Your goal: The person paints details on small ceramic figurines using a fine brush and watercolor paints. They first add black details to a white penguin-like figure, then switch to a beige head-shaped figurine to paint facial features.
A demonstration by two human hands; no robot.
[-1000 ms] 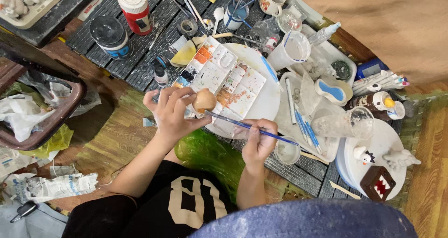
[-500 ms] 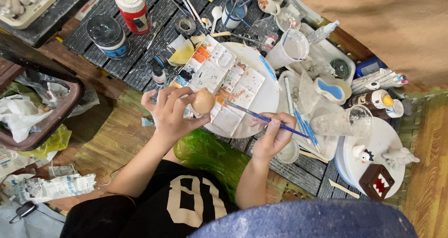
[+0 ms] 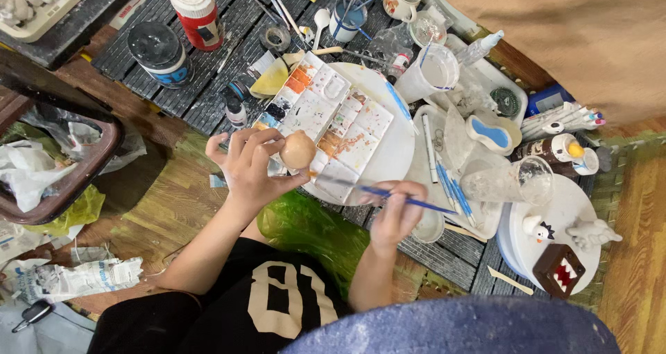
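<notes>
Both hands grip: left hand [image 3: 253, 166] clasps a small tan egg-shaped figure [image 3: 298, 150], seemingly upright. Right hand [image 3: 397, 212] pinches a thin blue-handled paintbrush [image 3: 388, 194], lying roughly left-right, bristles toward the figure.

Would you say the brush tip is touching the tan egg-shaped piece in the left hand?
Apart. The head view shows the blue-handled brush tip over the palette, below the tan egg-shaped piece.

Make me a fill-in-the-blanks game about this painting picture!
1. The left hand holds a small, round, ______-coloured ball.
2. The right hand holds a thin ______ with a blue handle.
3. The paint palette with its many little wells lies on a round ______ plate.
4. The tall jar with the white lid has a ______ body.

Missing words: tan; paintbrush; white; red
</notes>
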